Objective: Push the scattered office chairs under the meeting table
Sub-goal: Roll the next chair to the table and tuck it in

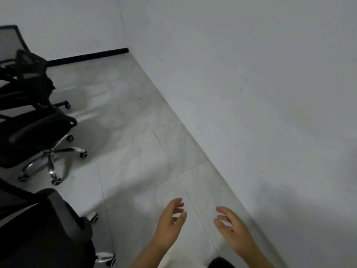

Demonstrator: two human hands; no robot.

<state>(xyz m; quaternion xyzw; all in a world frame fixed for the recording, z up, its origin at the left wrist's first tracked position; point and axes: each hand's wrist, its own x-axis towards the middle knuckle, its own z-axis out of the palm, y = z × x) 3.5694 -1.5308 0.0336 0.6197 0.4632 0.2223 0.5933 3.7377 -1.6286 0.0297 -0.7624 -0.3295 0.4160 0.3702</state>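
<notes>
Head view, single cam, looking down at floor & hands.

1. Left hand (pixel 170 219): hanging low-centre over the floor (pixel 135 151), fingers loosely spread & curling a bit, gripping nothing. Forearm running in from bottom edge.

2. Right hand (pixel 231 227): hovering just right of the left, apart from it, fingers spread & relaxed, palm facing inward, holding nothing. Not touching any chair.

3. Near chair (pixel 48 225): black office chair sitting at bottom left, partly cut off by frame edge. Casters showing at its right side & beneath. Well left of both hands, no contact.

4. Middle chair (pixel 38 130): black seat w/ chrome star base (pixel 52 159) & casters, standing on the floor at mid-left, beyond the near chair.

5. Far chairs (pixel 23 74): black mesh-back chairs crowding together at upper left, overlapping each other in view; count cannot be told. One dark base leg w/ caster sticking out to the right.

6. Floor: pale marble-look tiles w/ thin grout lines, shadows lying under the chairs.

7. Wall (pixel 251 84): plain white, filling the right side, meeting a 2nd wall at the corner up top. Black baseboard (pixel 87 56) running along the back wall only.

8. Dark shape at bottom edge between the forearms: too cropped to ID.
</notes>
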